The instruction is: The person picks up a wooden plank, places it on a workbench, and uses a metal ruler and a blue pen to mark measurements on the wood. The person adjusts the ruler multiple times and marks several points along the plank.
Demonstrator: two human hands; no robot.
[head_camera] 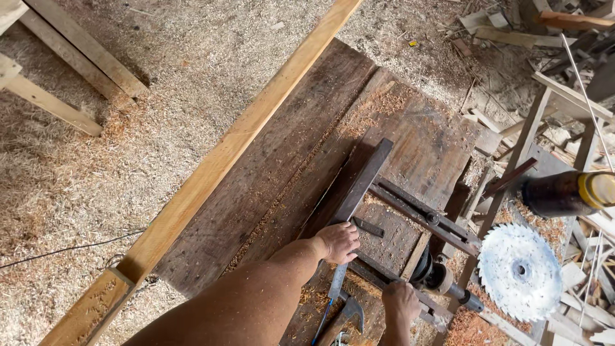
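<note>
At the near edge of the dark plank workbench, the person's right hand is curled shut around the dark metal shaft assembly where it meets the bench's near right corner; what exactly the fingers press on is hidden under the knuckles. Just left of it a hammer lies with its claw head up, its wooden handle running off the bottom of the view, with a blue cord beside it. A little farther in, the left hand lies palm down with fingers bent, pressing on the near end of a dark wooden bar that runs diagonally away across the bench top; a flat metal blade shows just below that hand, and whether the hand holds it cannot be told. To the right of the bar sits a dark metal frame of rails bolted over a gap in the planks, dusted with sawdust. Off the bench's right edge, the shaft ends at a toothed circular saw blade, pale and bright, with a dark cylinder tipped in yellow above it. Along the bench's left edge a long pale timber beam runs from near to far. Beyond, sawdust covers the ground, and offcuts of wood are heaped at the far right.
</note>
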